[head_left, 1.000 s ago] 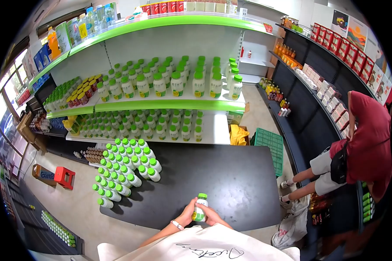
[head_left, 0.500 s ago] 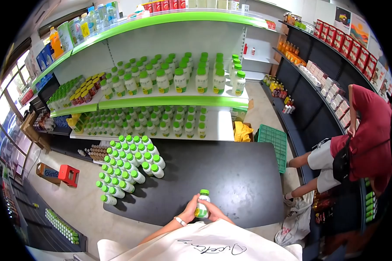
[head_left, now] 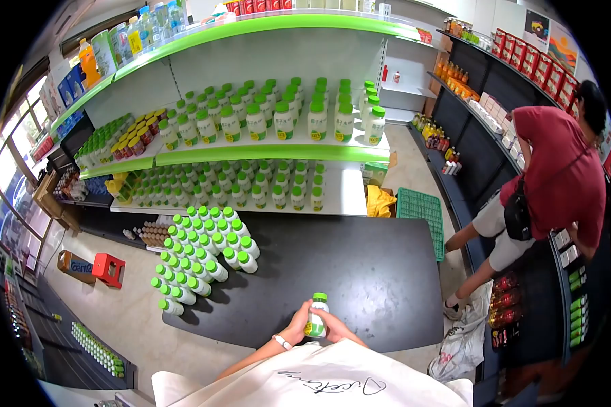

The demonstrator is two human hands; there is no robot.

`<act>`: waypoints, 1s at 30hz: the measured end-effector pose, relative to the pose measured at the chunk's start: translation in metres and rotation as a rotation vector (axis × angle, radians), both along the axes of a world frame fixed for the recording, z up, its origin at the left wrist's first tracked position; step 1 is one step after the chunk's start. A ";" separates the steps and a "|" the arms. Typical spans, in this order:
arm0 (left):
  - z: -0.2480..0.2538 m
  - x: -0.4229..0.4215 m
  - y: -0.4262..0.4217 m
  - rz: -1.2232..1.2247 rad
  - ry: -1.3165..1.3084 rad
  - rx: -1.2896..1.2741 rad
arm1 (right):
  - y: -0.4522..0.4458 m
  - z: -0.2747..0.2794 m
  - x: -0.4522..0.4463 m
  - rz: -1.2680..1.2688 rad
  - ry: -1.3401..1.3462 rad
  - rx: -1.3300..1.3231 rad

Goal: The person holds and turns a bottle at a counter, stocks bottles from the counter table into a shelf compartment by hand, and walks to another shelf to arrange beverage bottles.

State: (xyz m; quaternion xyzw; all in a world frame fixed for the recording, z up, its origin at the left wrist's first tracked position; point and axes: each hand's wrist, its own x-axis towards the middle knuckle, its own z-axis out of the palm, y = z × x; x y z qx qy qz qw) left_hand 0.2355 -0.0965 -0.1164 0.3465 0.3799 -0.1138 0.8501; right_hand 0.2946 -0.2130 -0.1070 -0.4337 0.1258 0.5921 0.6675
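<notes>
A white bottle (head_left: 315, 321) with a green cap and a yellow-green label stands upright between my two hands, near the front edge of the dark table (head_left: 346, 271). My left hand (head_left: 297, 325), with a white band at the wrist, is wrapped round its left side. Round the right side curls my right hand (head_left: 334, 326). Whether the bottle's base touches the table I cannot tell. A block of several similar green-capped bottles (head_left: 207, 247) stands at the table's left end.
Beyond the table, a green-edged shelf (head_left: 251, 154) carries rows of green-capped bottles. A person in a red shirt (head_left: 557, 176) bends at the dark shelving on the right. A green crate (head_left: 419, 216) and plastic bag (head_left: 461, 342) lie nearby; a red stool (head_left: 108, 270) stands left.
The person in the red shirt has shifted, their head now showing. My hands hold the bottle in nearly the same place, and the view has tilted slightly.
</notes>
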 end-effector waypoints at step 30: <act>-0.012 0.003 0.002 0.040 -0.043 -0.020 | 0.004 0.006 0.002 -0.074 0.002 0.036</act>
